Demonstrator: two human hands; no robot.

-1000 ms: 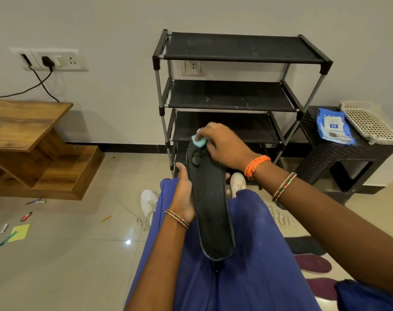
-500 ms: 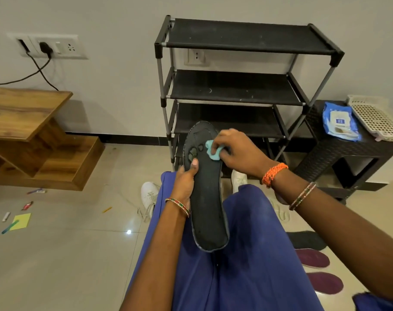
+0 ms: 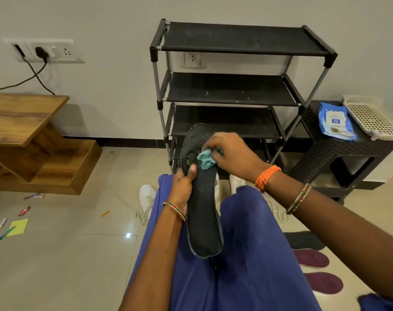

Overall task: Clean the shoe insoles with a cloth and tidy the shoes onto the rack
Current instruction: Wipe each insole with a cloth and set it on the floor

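A long black insole stands tilted on my lap, its heel end resting on my blue trousers. My left hand grips its left edge, thumb on the face. My right hand pinches a bunched teal cloth and presses it on the insole's upper part. The black shoe rack stands against the wall behind, its visible shelves bare. White shoes lie on the floor beyond my knees, partly hidden by my legs.
A black insole and two maroon insoles lie on the floor at right. A dark wicker side table holds a blue wipes pack and a white basket. A wooden shelf unit stands left, small litter before it.
My right hand has drawn the teal cloth from the insole's tip down toward its middle. The left hand keeps its grip, and the view has shifted a little.
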